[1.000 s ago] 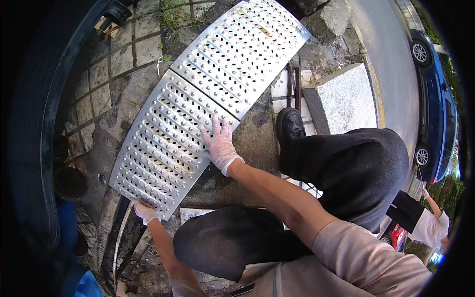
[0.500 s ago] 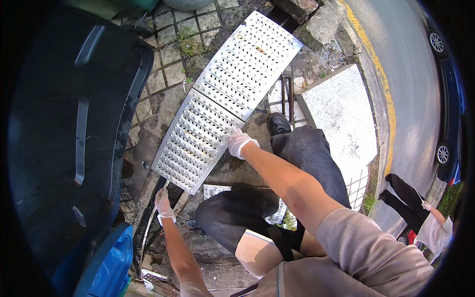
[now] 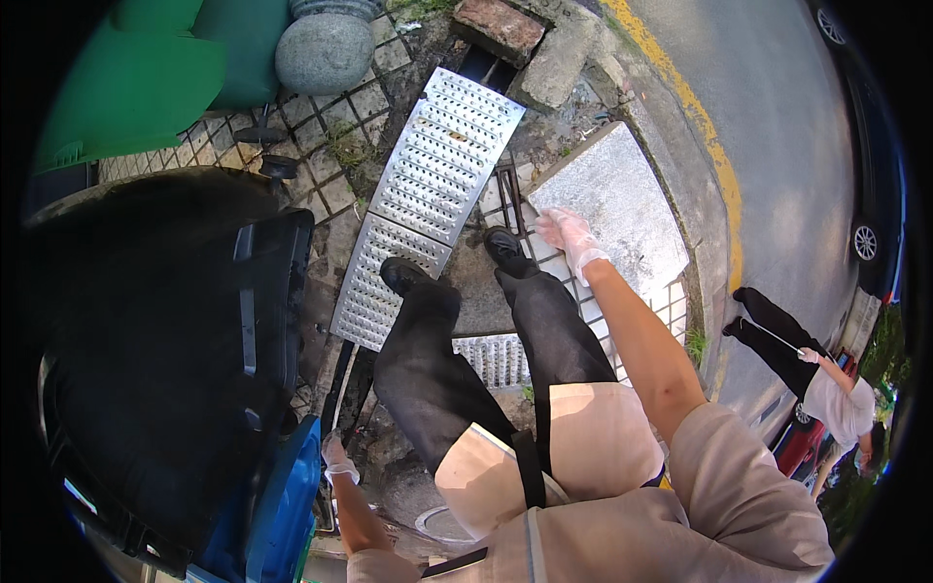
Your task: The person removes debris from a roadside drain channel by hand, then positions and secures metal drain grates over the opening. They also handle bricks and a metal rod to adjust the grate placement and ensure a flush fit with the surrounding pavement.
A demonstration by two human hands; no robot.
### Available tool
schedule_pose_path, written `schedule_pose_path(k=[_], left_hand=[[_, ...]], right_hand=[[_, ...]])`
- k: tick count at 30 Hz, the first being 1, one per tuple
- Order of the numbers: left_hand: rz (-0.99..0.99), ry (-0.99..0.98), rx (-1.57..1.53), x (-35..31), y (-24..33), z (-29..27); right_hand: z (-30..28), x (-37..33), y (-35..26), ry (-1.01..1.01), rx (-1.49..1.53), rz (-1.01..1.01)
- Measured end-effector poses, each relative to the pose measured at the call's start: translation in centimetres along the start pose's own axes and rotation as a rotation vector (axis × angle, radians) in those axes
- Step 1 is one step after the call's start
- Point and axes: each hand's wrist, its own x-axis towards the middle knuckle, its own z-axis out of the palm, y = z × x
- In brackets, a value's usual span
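My right hand (image 3: 571, 238), in a thin clear glove, hovers with fingers spread over the near left part of a pale speckled slab (image 3: 632, 209). It holds nothing. My left hand (image 3: 337, 461), gloved the same way, is low beside the blue bin (image 3: 287, 505), close to a narrow open channel (image 3: 342, 384). Its fingers are too small and partly hidden to show a grip. Two perforated metal grates (image 3: 449, 151) lie end to end ahead of me. My left shoe (image 3: 403, 277) rests on the nearer grate (image 3: 362, 287), my right shoe (image 3: 503, 248) on the ground beside it.
A large black bin (image 3: 165, 340) stands at left, a green bin (image 3: 126, 87) and round grey stone (image 3: 326, 53) behind it. Broken blocks (image 3: 501, 27) lie past the far grate. A yellow-lined kerb (image 3: 714, 146) borders the road. Another person (image 3: 826, 389) holds a thin rod at right.
I have risen from a crouch and my left foot is now on the nearer grate. My right hand has left that grate's edge for the slab. My left hand has moved away from its near end.
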Motion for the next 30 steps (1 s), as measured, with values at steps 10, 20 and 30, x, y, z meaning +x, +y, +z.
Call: schedule_pose_path(k=[10, 20, 30], left_hand=[[-0.236, -0.074, -0.316, -8.8, 4.7, -6.0], [-0.173, -0.132, -0.513, -11.0, 4.9, -6.7], [-0.244, -0.016, -0.754, -17.5, -1.8, -6.3]], right_hand=[[-8.5, -8.6, 3.5, 0.186, -0.217, 0.171], [-9.8, -10.7, 3.9, 0.172, -0.389, 0.202], [-9.9, -9.8, 1.4, -0.018, -0.442, 0.145]])
